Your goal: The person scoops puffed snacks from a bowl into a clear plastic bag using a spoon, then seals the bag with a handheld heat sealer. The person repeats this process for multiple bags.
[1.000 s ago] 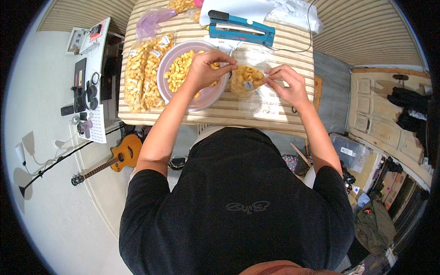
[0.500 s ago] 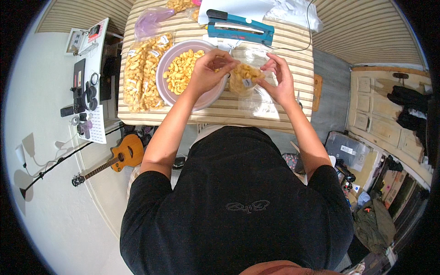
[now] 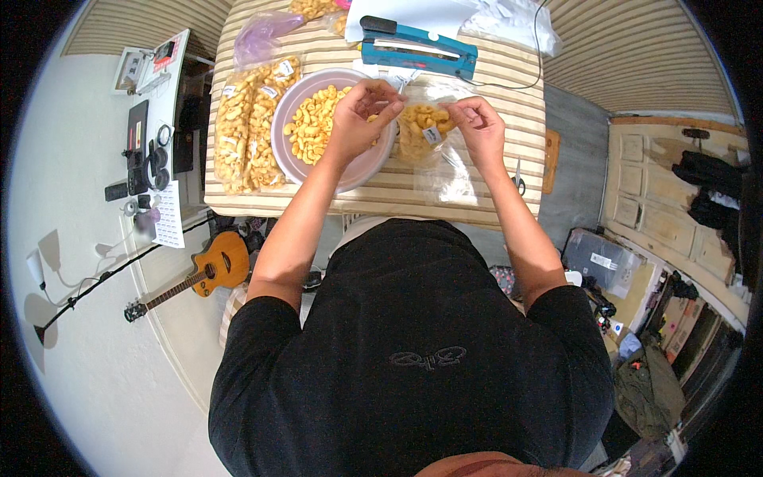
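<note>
A clear plastic bag (image 3: pixel 424 141) with curved yellow snack pieces and a white label hangs between my hands. My left hand (image 3: pixel 364 119) is closed in a pinch at the bag's upper left edge, over the rim of a pale round basin (image 3: pixel 284 159). My right hand (image 3: pixel 478 129) pinches the upper right edge. Loose curved snack pieces (image 3: pixel 314 126) lie in the basin, partly hidden by my left hand. Flat empty clear bags (image 3: pixel 453 184) lie on the striped tablecloth beneath the held bag.
Several filled, labelled snack bags (image 3: pixel 258 131) lie left of the basin. A blue bag sealer (image 3: pixel 417 54) with a cord sits at the back. Scissors (image 3: pixel 518 179) lie by the right table edge. A purple plastic bag (image 3: pixel 262 40) is at the back left.
My right hand's fingers have closed from a spread pose onto the bag's upper edge. The bag has been drawn more upright, with its label turned slightly. My left hand has barely moved.
</note>
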Demonstrator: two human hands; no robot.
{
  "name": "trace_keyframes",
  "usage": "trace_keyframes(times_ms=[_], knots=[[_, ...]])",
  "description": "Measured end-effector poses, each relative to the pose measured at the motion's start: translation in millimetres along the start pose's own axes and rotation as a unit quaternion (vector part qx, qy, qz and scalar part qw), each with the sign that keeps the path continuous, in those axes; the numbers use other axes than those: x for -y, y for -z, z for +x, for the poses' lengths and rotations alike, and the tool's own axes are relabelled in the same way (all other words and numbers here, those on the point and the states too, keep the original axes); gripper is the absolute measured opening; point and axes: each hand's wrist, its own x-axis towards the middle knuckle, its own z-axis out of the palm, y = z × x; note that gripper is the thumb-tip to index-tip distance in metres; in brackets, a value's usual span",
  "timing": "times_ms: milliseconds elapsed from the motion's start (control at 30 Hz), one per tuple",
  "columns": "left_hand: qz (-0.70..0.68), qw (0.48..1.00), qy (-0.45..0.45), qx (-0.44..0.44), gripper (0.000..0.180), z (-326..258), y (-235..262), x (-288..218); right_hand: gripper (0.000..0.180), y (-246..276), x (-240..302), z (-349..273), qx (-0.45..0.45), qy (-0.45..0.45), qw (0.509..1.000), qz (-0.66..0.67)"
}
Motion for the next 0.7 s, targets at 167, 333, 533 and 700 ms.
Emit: trace_keyframes(times_ms=[167,333,533,700], knots=[[-0.038,0.997,0.062,-0.002,0.046,9.6,-16.2,12.3,0.008,1.1,-8.1,8.1,-0.036,-0.004,0.999,-0.015],[-0.04,0.99,0.126,-0.046,0.032,22.6,-20.7,52.2,0.018,2.5,-12.5,21.8,-0.057,0.0,0.998,0.004],[-0.02,0.988,0.112,-0.104,0.028,35.7,-23.1,65.1,0.025,-3.3,-21.0,37.8,-0.055,-0.012,0.998,0.001],[-0.03,0.984,0.114,-0.135,0.029,47.8,-26.1,65.0,0.021,4.5,-45.4,53.6,-0.025,-0.048,0.998,-0.007]])
